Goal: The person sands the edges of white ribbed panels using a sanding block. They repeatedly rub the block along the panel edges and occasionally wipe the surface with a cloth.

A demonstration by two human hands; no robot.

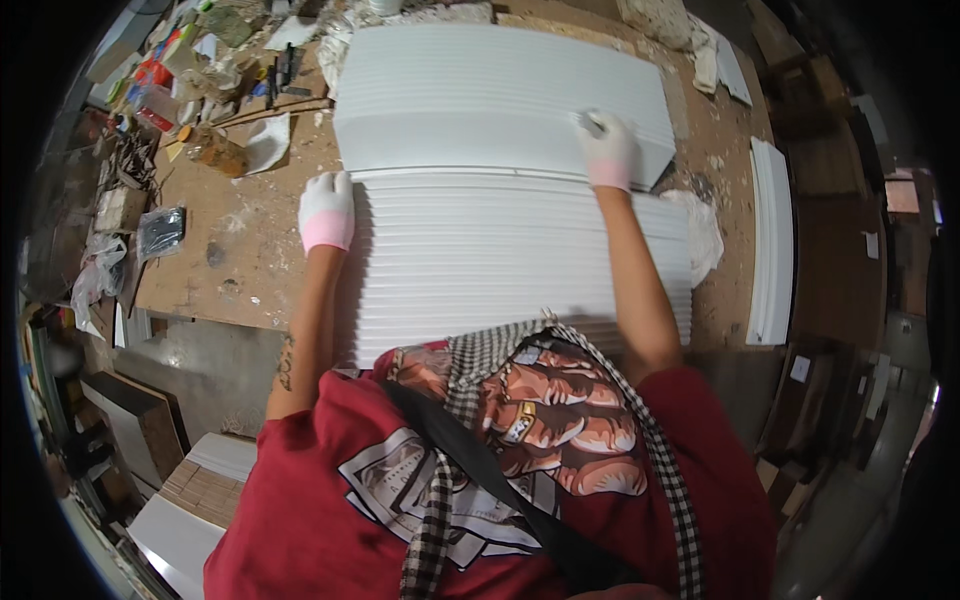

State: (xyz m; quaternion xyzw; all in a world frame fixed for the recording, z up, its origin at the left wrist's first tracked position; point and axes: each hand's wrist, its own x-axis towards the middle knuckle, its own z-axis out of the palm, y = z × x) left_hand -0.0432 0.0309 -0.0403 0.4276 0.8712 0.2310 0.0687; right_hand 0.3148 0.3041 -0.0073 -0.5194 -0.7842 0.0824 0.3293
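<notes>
Ribbed white panel (490,235), lying flat in the middle of a brown workbench (225,285), its ribs running from side to side; a second white panel (450,140) lies along its far edge, with a smooth band nearest the ribbed one and fine lines beyond. From the left: a crumpled clear plastic bag (97,272) lies at the bench's side, and near it is a dark item in clear wrapping (162,233). Farther back stand a squat jar with amber-coloured contents (218,152) and, just beside it, a sheet of white paper (268,145), with assorted clutter behind them. The left hand (327,212), in a white glove with a pink cuff, is at the ribbed panel's far left corner; its fingers are together and bent, but whether they press on or grip the edge cannot be told. The right hand (609,150), gloved alike, is over the right part of the second panel, its fingers clamped on a small grey object (592,125) whose kind cannot be made out. Beyond the ribbed panel's right edge lies a crumpled white cloth (704,238); farther right, long white strips (770,240) lie along the bench's right-hand side, pointing away from the person.
</notes>
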